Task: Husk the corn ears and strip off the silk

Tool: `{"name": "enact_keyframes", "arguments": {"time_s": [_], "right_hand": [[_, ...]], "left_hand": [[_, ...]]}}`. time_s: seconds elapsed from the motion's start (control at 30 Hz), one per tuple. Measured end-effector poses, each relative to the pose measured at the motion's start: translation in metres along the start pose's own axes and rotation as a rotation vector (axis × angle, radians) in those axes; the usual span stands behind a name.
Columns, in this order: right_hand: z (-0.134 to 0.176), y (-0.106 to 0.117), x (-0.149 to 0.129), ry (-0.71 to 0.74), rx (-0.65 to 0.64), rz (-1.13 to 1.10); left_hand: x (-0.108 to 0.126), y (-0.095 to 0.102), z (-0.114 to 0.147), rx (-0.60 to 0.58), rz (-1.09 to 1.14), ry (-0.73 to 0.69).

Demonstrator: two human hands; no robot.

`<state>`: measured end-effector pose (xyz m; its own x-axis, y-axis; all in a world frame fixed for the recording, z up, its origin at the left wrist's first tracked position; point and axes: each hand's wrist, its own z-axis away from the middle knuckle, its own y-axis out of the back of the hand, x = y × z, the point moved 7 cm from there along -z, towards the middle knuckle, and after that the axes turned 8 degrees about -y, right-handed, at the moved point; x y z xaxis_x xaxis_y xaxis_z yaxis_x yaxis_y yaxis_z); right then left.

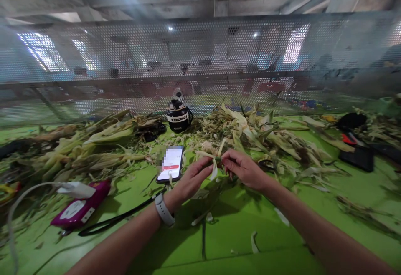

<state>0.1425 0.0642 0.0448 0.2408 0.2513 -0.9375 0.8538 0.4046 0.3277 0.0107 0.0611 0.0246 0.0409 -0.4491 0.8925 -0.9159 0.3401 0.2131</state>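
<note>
Both hands meet over the green tabletop, around a small bundle of pale corn husk strips [214,171]. My left hand [193,178], with a grey watch band on its wrist, has its fingers pressed together at the left end of the bundle. From the right, my right hand [243,167] pinches the husk between thumb and fingers. One strip sticks up between the hands and another hangs down; the fingertips partly hide where they join. A lit phone [171,164] lies just left of my left hand. Behind my right hand spreads a heap of dried husks [247,127].
A black bottle marked ENERGY [178,118] stands before the perforated metal screen [200,54]. More husks [103,141] lie at left. A purple power strip [83,208] holds a white charger [77,189]. At right is a dark phone-like slab [357,157]. Scraps dot the green table [232,233].
</note>
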Motion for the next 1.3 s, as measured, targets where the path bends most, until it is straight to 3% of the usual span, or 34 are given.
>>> {"name": "enact_keyframes", "arguments": {"time_s": [0.33,0.53,0.7,0.93,1.3], "right_hand": [[0.001,-0.004,0.0,-0.09,-0.003,-0.159],[0.003,-0.011,0.004,-0.125,-0.028,-0.25],[0.002,-0.007,0.003,-0.129,-0.004,-0.267],[0.002,-0.013,0.007,-0.139,-0.043,-0.305],[0.002,-0.018,0.011,-0.174,0.011,-0.37]], "left_hand": [[0.008,-0.003,-0.001,-0.017,-0.13,-0.095],[0.005,0.0,-0.003,0.065,-0.13,-0.085],[0.008,-0.002,-0.003,0.04,-0.152,-0.122],[0.001,0.005,-0.002,0.166,-0.118,-0.146],[-0.002,0.006,0.005,0.371,0.157,-0.141]]}}
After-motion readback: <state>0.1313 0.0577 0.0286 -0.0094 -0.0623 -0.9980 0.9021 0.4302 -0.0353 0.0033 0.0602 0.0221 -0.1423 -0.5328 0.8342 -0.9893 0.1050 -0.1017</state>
